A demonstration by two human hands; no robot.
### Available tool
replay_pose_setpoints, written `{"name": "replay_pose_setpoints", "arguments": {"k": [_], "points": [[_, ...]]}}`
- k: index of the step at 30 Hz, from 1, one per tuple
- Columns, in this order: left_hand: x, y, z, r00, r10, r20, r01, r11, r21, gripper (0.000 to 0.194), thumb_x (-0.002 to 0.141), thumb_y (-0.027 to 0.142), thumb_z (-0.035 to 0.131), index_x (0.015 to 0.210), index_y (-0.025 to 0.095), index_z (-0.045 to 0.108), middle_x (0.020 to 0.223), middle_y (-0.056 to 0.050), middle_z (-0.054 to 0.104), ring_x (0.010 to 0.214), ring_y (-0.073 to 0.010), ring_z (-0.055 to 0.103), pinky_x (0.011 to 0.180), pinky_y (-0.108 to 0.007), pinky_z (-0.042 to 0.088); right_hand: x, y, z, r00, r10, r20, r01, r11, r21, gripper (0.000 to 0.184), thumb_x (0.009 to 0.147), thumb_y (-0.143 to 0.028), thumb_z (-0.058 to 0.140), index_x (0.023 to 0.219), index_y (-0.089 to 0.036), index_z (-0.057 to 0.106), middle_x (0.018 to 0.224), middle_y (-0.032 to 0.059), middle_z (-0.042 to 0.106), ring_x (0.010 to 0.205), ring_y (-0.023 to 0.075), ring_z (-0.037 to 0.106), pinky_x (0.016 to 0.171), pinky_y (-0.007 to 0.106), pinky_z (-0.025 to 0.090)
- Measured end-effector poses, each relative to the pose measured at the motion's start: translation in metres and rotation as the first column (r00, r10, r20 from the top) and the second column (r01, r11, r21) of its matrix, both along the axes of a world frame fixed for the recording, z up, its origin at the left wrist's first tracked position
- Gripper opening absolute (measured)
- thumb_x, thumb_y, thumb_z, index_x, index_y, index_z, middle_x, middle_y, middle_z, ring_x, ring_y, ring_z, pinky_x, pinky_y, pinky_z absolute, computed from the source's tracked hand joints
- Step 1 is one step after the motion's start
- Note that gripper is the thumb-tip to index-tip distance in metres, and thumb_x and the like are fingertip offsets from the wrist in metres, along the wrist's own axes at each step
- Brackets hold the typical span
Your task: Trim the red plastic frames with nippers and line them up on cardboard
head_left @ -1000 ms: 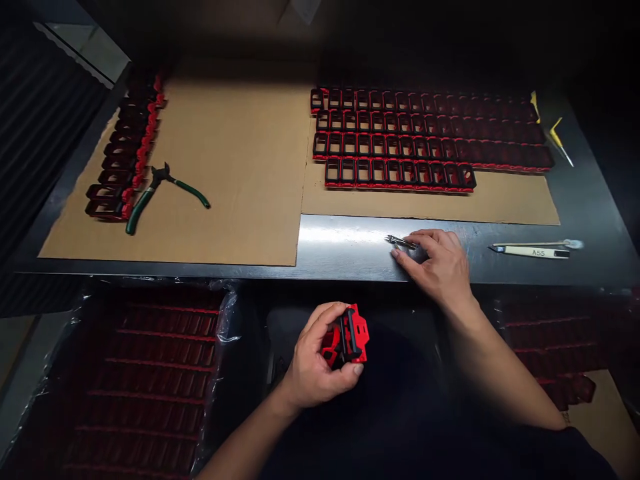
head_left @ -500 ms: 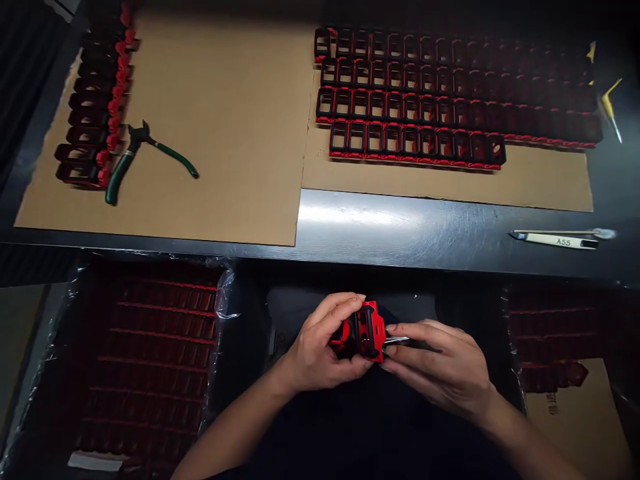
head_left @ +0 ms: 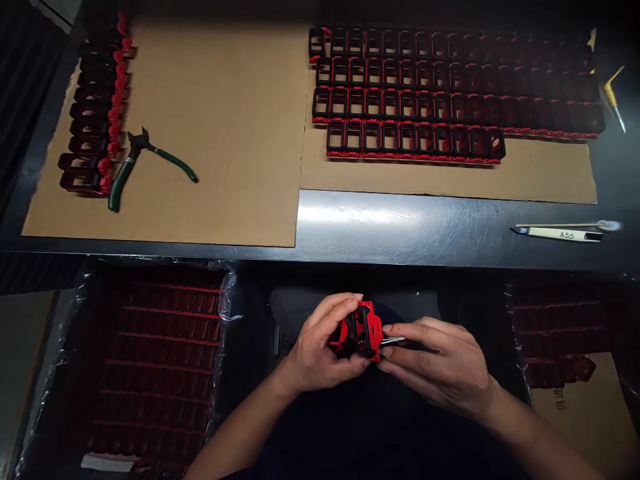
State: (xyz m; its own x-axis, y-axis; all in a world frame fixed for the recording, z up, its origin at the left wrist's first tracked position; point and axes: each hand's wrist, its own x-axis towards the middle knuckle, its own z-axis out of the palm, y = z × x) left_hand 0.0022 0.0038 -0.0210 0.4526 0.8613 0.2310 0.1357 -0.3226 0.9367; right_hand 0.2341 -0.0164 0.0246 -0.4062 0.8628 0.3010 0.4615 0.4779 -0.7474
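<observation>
My left hand [head_left: 320, 350] is wrapped around a red and black plastic part [head_left: 361, 331], held below the table's front edge. My right hand [head_left: 440, 367] pinches a thin metal tool [head_left: 393, 341], likely tweezers, with its tip against the right side of that part. Both hands meet over my dark lap.
Rows of red and black parts [head_left: 430, 93] lie on cardboard [head_left: 540, 177] at the back right. Another column of parts [head_left: 95, 107] and green-handled pliers [head_left: 135, 167] lie at the left. A labelled white tool [head_left: 560, 234] lies at the right. Plastic-lined boxes of parts [head_left: 150, 360] flank my lap.
My right hand picked the metal tool up off the table and brought it down to the part in my left hand. In the last half second both hands barely moved.
</observation>
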Motion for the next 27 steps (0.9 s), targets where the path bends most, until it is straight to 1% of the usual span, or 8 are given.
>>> {"name": "replay_pose_setpoints", "arguments": {"k": [4,9,12,16,20,24,27], "points": [[-0.0001,0.0001,-0.0003,1.0,-0.002,-0.009,0.002,1.0,0.001,0.076,0.084,0.031,0.077,0.15,0.022,0.042,0.134,-0.019,0.06,0.122,-0.0296,0.062,0.097,-0.047,0.059,0.0002,-0.0007,-0.0004,1.0,0.003,-0.006,-0.003,1.0,-0.007,0.006,0.096,-0.02,0.073,0.098,-0.015,0.075,0.105,0.0097,0.072,0.07,0.0143,0.062,0.06,0.027,0.052],[-0.0011,-0.0005,0.0001,1.0,-0.013,-0.021,0.013,1.0,-0.014,0.075,0.084,0.031,0.076,0.15,0.023,0.041,0.134,-0.019,0.058,0.122,-0.0302,0.062,0.095,-0.048,0.06,0.0001,-0.0012,-0.0011,1.0,-0.003,-0.003,0.003,1.0,-0.009,0.007,0.098,-0.022,0.071,0.098,-0.016,0.076,0.105,0.0088,0.072,0.07,0.0136,0.061,0.06,0.026,0.051],[-0.0021,0.0001,0.0015,0.999,-0.018,-0.046,0.018,1.0,-0.002,0.074,0.086,0.03,0.075,0.151,0.023,0.041,0.133,-0.019,0.057,0.121,-0.0295,0.062,0.094,-0.047,0.06,-0.0005,-0.0011,-0.0009,1.0,-0.003,-0.019,0.002,1.0,-0.018,0.006,0.098,-0.02,0.071,0.099,-0.015,0.075,0.106,0.009,0.072,0.072,0.0145,0.063,0.061,0.027,0.054],[-0.0035,0.0017,0.0037,0.997,-0.022,-0.077,0.024,0.999,0.026,0.076,0.086,0.029,0.076,0.152,0.024,0.04,0.129,-0.019,0.056,0.117,-0.0271,0.063,0.09,-0.044,0.061,-0.0021,-0.0017,0.0005,1.0,0.01,-0.019,-0.01,0.999,-0.035,0.007,0.098,-0.019,0.071,0.101,-0.014,0.074,0.106,0.0089,0.071,0.086,0.0174,0.067,0.072,0.027,0.06],[-0.0051,0.0018,0.0048,0.994,-0.011,-0.105,0.017,0.998,0.058,0.076,0.086,0.026,0.077,0.152,0.023,0.04,0.126,-0.018,0.056,0.114,-0.0258,0.063,0.088,-0.041,0.062,-0.0051,-0.0036,0.0013,1.0,0.009,-0.03,-0.011,0.998,-0.068,0.007,0.101,-0.02,0.068,0.103,-0.015,0.072,0.108,0.0066,0.07,0.094,0.016,0.069,0.081,0.025,0.061],[-0.0069,0.0011,0.0052,0.991,-0.007,-0.135,0.017,0.997,0.074,0.073,0.085,0.029,0.077,0.149,0.019,0.043,0.125,-0.019,0.057,0.113,-0.0254,0.063,0.087,-0.038,0.062,-0.0074,-0.0058,0.0014,0.999,0.018,-0.038,-0.022,0.995,-0.094,0.007,0.101,-0.018,0.067,0.107,-0.015,0.068,0.109,0.0054,0.07,0.091,0.0147,0.069,0.078,0.023,0.06],[-0.008,0.0015,0.0068,0.987,0.0,-0.161,0.013,0.997,0.08,0.069,0.085,0.032,0.077,0.145,0.018,0.046,0.123,-0.018,0.058,0.112,-0.025,0.064,0.087,-0.036,0.062,-0.0072,-0.0062,0.0014,0.998,0.047,-0.029,-0.05,0.994,-0.102,0.008,0.1,-0.016,0.067,0.108,-0.014,0.066,0.107,0.0056,0.07,0.09,0.0157,0.068,0.077,0.024,0.06]]}}
